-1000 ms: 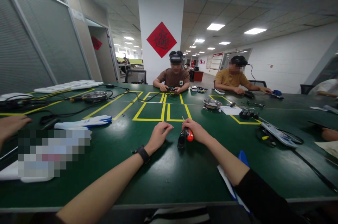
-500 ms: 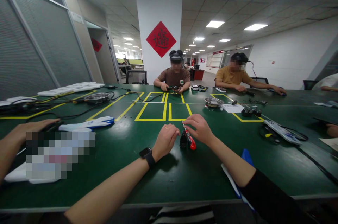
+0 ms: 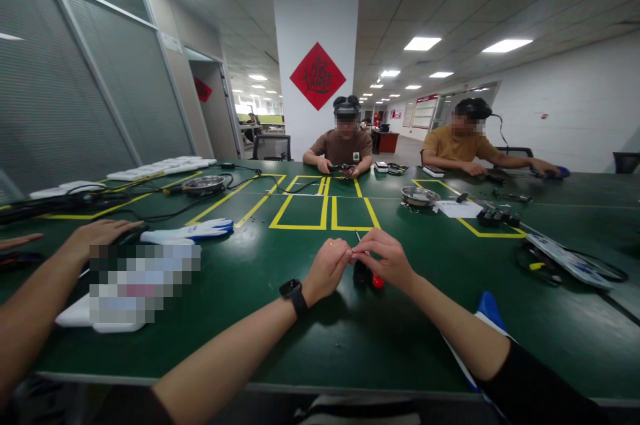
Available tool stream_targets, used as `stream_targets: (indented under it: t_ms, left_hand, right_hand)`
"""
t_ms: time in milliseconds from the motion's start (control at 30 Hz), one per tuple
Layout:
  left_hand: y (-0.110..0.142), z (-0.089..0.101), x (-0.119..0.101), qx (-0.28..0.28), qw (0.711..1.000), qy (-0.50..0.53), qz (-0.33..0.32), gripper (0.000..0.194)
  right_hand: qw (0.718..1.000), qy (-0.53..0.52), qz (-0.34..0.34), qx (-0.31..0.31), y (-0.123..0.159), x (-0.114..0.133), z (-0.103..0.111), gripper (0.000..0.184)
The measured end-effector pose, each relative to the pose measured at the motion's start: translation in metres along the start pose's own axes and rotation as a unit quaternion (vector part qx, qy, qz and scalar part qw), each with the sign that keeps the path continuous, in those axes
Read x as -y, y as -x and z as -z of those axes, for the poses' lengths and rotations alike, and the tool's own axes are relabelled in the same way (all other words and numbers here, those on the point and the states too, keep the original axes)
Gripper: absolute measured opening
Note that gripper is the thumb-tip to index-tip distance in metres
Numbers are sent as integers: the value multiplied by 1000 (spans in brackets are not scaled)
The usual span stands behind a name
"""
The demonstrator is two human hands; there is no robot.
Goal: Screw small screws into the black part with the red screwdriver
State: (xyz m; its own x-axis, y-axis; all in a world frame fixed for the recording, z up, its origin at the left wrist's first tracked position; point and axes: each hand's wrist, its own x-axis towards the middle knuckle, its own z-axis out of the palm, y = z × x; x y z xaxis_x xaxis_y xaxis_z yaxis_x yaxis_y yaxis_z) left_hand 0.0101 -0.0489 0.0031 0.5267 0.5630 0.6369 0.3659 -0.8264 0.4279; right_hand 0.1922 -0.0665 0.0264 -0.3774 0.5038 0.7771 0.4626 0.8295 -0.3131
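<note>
My left hand (image 3: pixel 327 269), with a black watch at the wrist, is closed, its fingers curled in over whatever they hold. Thumb and fingers of my right hand (image 3: pixel 386 254) are pinched together and meet the left fingertips. What lies between them is too small to make out. Just below and behind the right fingers is a red-handled screwdriver (image 3: pixel 378 281), its thin metal shaft showing above them. A small black part (image 3: pixel 361 273) stands on the green table beside it, partly covered by my hands.
Blue-and-white gloves lie on the left (image 3: pixel 200 230) and under my right forearm. A co-worker's hand (image 3: pixel 103 233) rests at the left. Metal bowls, one at the right (image 3: pixel 419 195), black clips (image 3: pixel 497 216) and a power strip (image 3: pixel 567 258) are farther out. Two people sit opposite.
My right hand has come in to meet the left fingertips, covering more of the screwdriver and the black part. The view has turned slightly left.
</note>
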Motion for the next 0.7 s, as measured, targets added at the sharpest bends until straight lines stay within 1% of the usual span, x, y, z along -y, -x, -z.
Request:
stream_targets:
  t_ms: [100, 167, 267, 300, 333, 400, 433, 500, 533, 600, 700]
  left_hand:
    - [1, -2, 1, -7, 1000, 12, 24, 38]
    - [1, -4, 1, -20, 998, 31, 42, 36]
    - [0, -4, -1, -46, 995, 72, 42, 23]
    - [0, -5, -1, -44, 995, 83, 32, 25]
    - [-1, -5, -2, -31, 995, 90, 19, 33]
    - [-2, -6, -2, 22, 996, 86, -3, 51]
    - [-2, -7, -2, 51, 996, 79, -7, 54]
    - [-2, -9, 1, 93, 993, 67, 0, 49]
    - [-3, -10, 2, 102, 993, 63, 10, 43]
    - [-3, -12, 7, 100, 992, 58, 39, 34]
    - [-3, -13, 14, 65, 994, 49, 77, 34]
  right_hand:
    - [1000, 6, -2, 0, -1, 0, -1, 10]
    - [1000, 12, -3, -16, -1, -1, 0, 10]
    - [997, 20, -22, -77, -2, 0, 2, 9]
    - [994, 21, -35, -103, -2, 0, 3, 8]
    - [990, 23, -50, -128, -2, 1, 4, 8]
    - [982, 26, -81, -170, -2, 3, 7, 7]
    - [978, 27, -94, -185, -3, 3, 8, 7]
    - [972, 30, -110, -205, -3, 4, 9, 8]
    - [971, 30, -114, -209, -4, 4, 10, 8]
    - [972, 26, -118, -202, -4, 3, 9, 8]
    - [980, 9, -111, -167, -4, 0, 7, 7]
